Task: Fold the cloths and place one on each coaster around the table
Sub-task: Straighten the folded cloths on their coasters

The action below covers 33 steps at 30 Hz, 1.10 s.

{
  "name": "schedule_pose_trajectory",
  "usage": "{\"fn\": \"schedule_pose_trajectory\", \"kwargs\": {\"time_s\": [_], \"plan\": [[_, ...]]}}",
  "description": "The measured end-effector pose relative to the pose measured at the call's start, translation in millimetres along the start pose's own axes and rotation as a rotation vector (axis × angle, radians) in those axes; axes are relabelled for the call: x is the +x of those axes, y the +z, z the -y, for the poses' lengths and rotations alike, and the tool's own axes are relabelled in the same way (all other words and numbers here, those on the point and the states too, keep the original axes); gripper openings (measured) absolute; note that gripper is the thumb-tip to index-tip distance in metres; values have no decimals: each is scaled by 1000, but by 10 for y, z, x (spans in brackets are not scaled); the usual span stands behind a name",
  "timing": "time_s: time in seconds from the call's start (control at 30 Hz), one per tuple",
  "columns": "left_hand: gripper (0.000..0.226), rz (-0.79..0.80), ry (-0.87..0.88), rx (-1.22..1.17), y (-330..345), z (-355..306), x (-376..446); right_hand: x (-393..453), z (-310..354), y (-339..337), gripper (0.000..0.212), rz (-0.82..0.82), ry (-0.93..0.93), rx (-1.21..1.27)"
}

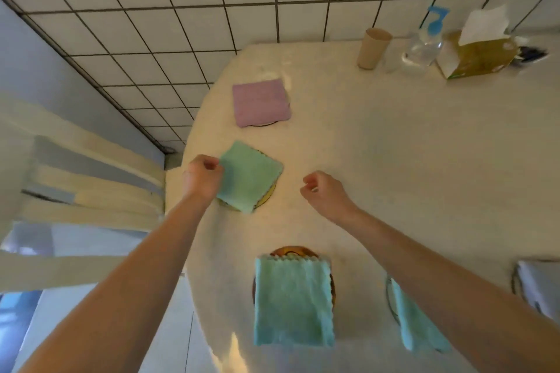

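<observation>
Folded square green terry cloth (250, 175) is lying skewed on the round amber coaster (268, 195), one corner pointing away from us. Our left hand (202, 177) is curling at its edge, and we cannot tell if it pinches. Our right hand (322, 192) is hovering loose, holding nothing.

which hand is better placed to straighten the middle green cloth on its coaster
Left, probably. The left hand sits at the edge of the middle green cloth on its coaster; the right hand hovers apart over the table, holding nothing.
</observation>
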<state>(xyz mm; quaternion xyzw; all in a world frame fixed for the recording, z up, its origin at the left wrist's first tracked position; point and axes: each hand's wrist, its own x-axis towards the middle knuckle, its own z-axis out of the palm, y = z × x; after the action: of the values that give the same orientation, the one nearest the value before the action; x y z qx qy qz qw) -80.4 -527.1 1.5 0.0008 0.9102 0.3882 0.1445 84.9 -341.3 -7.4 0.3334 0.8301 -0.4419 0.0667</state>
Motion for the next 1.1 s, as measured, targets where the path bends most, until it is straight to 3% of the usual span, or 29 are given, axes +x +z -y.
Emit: {"fn": "schedule_pose_trajectory", "kwargs": {"time_s": [0.13, 0.2, 0.3, 0.43, 0.7, 0.87, 1.1], "plan": [[18, 173, -80, -140, 47, -145, 778, 366, 386, 329, 44, -49, 134, 19], [6, 238, -103, -192, 124, -228, 1045, 508, 539, 446, 46, -77, 152, -43], [24, 293, -153, -291, 250, -346, 1242, 608, 660, 514, 42, -69, 165, -165], [21, 412, -193, -292, 371, -422, 1373, 688, 743, 554, 41, -24, 220, -244], [18, 380, -323, -413, 612, -609, 1640, 816, 822, 557, 45, -1, 222, -299], [40, 383, -441, -665, 677, -745, 1745, 824, 839, 547, 49, 63, 207, -289], [55, 471, -377, -496, 745, -832, 2010, 1001, 991, 701, 60, 16, 108, -472]]}}
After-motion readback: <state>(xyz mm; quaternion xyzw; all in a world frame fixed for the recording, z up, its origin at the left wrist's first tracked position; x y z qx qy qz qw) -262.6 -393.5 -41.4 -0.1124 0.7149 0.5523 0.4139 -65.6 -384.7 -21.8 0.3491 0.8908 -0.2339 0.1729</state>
